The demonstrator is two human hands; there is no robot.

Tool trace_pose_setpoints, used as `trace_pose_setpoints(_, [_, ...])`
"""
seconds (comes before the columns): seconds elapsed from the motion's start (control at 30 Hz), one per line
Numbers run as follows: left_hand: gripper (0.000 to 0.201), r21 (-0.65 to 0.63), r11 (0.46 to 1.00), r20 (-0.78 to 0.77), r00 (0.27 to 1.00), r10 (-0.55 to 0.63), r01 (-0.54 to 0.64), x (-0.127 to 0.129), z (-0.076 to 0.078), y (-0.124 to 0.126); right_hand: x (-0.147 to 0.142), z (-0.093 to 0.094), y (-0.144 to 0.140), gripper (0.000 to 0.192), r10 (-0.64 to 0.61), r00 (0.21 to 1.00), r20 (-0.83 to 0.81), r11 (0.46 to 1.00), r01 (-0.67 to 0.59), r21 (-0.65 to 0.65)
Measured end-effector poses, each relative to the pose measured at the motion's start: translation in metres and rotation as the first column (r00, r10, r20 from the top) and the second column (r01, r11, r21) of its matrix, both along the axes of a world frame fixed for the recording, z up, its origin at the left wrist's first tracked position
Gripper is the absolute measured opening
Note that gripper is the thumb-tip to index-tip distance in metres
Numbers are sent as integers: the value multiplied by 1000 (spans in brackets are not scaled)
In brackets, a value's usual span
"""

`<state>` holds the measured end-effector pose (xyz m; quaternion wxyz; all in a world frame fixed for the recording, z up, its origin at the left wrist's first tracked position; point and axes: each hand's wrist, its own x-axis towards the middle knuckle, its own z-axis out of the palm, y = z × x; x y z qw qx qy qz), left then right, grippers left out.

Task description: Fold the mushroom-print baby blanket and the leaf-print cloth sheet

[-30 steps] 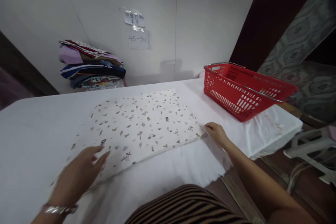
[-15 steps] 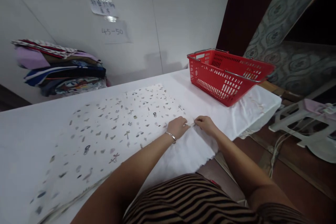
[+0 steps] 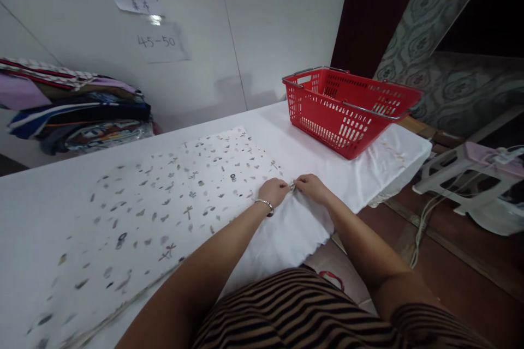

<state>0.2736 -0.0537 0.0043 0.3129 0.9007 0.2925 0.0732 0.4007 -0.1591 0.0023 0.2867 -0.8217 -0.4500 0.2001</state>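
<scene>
A white cloth with small printed motifs (image 3: pixel 164 202) lies spread on the white-covered table (image 3: pixel 270 122). My left hand (image 3: pixel 273 192), with a silver bracelet at the wrist, pinches the right corner of this printed cloth close to the table's near edge. Facing it, my right hand (image 3: pixel 311 186) pinches the same corner, its fingertips almost touching the left ones. Between the fingertips a small bunched bit of cloth shows. The cloth's near edge runs partly behind my left forearm.
A red plastic basket (image 3: pixel 352 114) with metal handles stands at the table's right. Folded clothes (image 3: pixel 82 103) are stacked at the back left by the wall. Paper signs (image 3: pixel 161 42) hang on the wall. A plastic stool (image 3: pixel 470 174) with cables stands right of the table.
My right hand has come closer to my left, and the cloth between them is more bunched. The whole view has shifted, moving the scene slightly left and up.
</scene>
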Motion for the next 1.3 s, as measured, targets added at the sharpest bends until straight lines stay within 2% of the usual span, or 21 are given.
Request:
trace_pose_setpoints(0.13, [21,-113,990,-4,996,88,-88,1,4,-1,-3,-2,-3,26,-56,998,-37,997,58,49])
trace_pose_setpoints(0.27, [19,-134,979,17,987,160,-156,-1,6,-1,-8,-3,-8,15,-91,996,14,983,87,164])
trace_pose_setpoints(0.4, [16,-132,973,74,977,202,-191,-3,3,-2,-16,2,-10,20,-1,998,66,999,-2,44])
trace_pose_setpoints(0.53, [13,-120,977,115,976,188,-174,-6,2,-3,-25,8,-5,20,-42,990,134,995,54,-84])
trace_pose_setpoints(0.7, [13,-65,988,144,978,150,-142,-9,3,-5,-27,4,1,13,-63,988,144,994,75,-84])
trace_pose_setpoints(0.8, [13,-1,992,139,983,122,-123,-12,5,-6,-25,-1,1,10,-110,994,19,993,109,34])
trace_pose_setpoints(0.87, [14,82,993,135,989,69,-80,-13,7,-8,-23,-2,-1,9,-154,978,-141,975,173,136])
trace_pose_setpoints(0.93, [15,164,986,116,993,3,-22,-14,8,-11,-23,-1,-4,11,-166,924,-344,952,241,187])
trace_pose_setpoints(1.03, [15,226,974,75,996,-54,36,-14,9,-17,-23,1,-9,17,-115,804,-584,948,265,179])
trace_pose_setpoints(1.13, [15,278,958,53,995,-86,68,-14,9,-20,-22,0,-11,21,-65,738,-672,950,253,185])
trace_pose_setpoints(1.3, [15,377,917,19,989,-146,128,-16,8,-22,-19,-5,-10,22,-65,727,-683,943,269,197])
